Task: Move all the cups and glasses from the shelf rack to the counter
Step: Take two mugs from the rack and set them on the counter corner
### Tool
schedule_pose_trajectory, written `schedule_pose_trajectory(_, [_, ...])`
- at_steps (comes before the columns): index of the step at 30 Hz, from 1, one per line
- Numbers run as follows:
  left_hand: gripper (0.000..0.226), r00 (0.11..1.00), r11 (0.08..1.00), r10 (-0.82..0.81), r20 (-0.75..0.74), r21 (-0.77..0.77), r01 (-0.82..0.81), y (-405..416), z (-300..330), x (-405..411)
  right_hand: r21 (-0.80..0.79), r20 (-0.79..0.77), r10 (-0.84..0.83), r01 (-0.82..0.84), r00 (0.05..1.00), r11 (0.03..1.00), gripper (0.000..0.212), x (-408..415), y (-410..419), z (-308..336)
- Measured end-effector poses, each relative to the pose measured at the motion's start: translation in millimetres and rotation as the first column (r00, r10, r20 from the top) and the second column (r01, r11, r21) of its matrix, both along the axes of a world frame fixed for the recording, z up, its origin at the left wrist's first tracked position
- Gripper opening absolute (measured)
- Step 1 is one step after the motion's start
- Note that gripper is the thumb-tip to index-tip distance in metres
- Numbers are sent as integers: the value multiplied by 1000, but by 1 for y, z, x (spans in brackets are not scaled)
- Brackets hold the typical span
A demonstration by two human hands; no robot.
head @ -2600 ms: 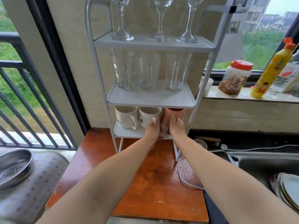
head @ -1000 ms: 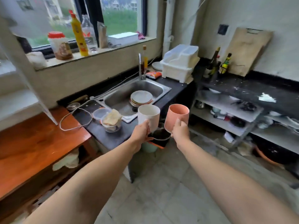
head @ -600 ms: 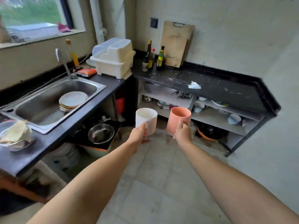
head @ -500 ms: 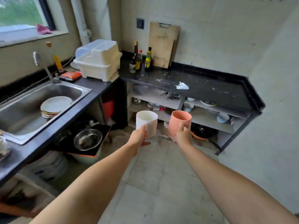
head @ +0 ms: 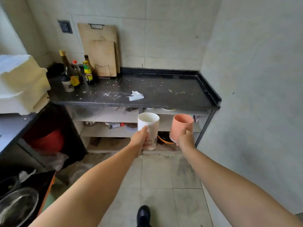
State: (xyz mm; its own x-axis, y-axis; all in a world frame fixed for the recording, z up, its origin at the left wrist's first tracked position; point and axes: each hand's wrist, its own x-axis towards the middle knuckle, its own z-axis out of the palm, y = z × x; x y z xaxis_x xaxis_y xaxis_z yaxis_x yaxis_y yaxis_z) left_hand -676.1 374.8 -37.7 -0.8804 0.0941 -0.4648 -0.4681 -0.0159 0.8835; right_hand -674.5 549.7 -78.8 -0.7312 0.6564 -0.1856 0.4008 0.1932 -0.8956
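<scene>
Out in front of the black tabletop (head: 164, 89), both arms stretched forward over the tiled floor (head: 157, 185), each carrying a cup in the air. Left hand (head: 141, 140) curled round the lower body of the white cup (head: 148, 123), grip clamped on it, thumb up along the side; cup upright, mouth open to the camera. Right hand (head: 185, 138) closed round the handle side of the pink cup (head: 181, 126), grip clamped on it too; cup tilted a little to the right. Cups side by side, near each other but apart, both below the tabletop's front edge and in front of the open shelves (head: 106, 130) under it, not resting on anything.

On the tabletop: scattered white crumbs, a crumpled white scrap (head: 136, 95) near the middle, a cluster of bottles (head: 75, 74) at the back left corner, wooden cutting boards (head: 100, 49) leaning on the wall behind them. Far left: a white dish rack (head: 21, 82). Bottom left: a metal bowl (head: 18, 208), blurred. Bottom centre: tip of a black shoe (head: 143, 213)
</scene>
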Motion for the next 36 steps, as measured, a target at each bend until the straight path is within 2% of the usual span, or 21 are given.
schedule_pose_trajectory(4, [44, 994, 995, -104, -25, -9, 104, 39, 4, -79, -11, 38, -55, 55, 998, 998, 55, -63, 41, 14])
schedule_pose_trajectory(12, [45, 970, 970, -241, -35, -19, 241, 111, 28, -239, 11, 18, -182, 182, 983, 983, 57, -198, 121, 38])
schedule_pose_trajectory(21, [45, 963, 963, -270, 7, -6, 270, 193, 14, -372, -123, 32, -194, 196, 981, 973, 53, -327, 212, 25])
schedule_pose_trajectory(29, [46, 975, 977, -208, 81, -25, 211, 301, -14, -510, -111, 24, -133, 134, 991, 985, 52, -470, 318, 3])
schedule_pose_trajectory(36, [46, 975, 982, -183, 128, -11, 186, 376, -32, -607, -125, 132, -54, 71, 990, 990, 52, -569, 376, -13])
